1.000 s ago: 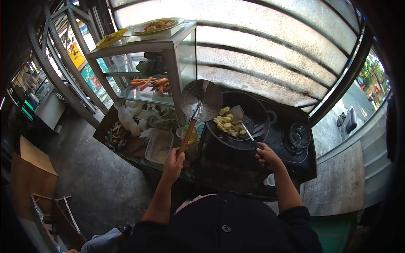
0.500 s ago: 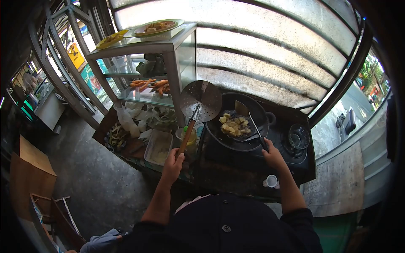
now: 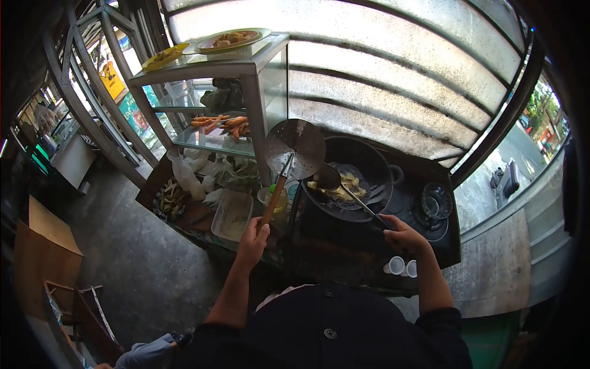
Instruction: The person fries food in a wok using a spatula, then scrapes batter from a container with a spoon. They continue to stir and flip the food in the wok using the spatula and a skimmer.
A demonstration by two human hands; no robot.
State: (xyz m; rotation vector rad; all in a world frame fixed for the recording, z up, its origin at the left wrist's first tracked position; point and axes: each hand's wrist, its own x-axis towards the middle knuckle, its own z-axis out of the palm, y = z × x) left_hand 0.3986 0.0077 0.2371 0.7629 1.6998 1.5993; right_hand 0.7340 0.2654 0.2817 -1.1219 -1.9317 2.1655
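Observation:
My left hand (image 3: 253,241) is closed round the wooden handle of a perforated skimmer (image 3: 296,147), whose round metal disc is raised beside the pan's left rim. The black handle of a spatula (image 3: 329,177) is in the grip of my right hand (image 3: 405,235). The spatula's blade is over the left part of the dark frying pan (image 3: 384,206), in front of some yellow food pieces (image 3: 349,184). Those pieces sit in dark, bubbling oil; part of them is hidden behind the blade.
A glass display case (image 3: 270,80) holds orange fried food and bears plates of food on top. Near its foot stand a plastic container (image 3: 232,214), a bottle (image 3: 279,203) and bags. Right of the pan is another burner (image 3: 435,202); two white cups (image 3: 395,265) are at the counter's front.
My right hand has shifted slightly right, and the spatula's blade has swung from the back of the pan to its left part. The skimmer stays nearly still.

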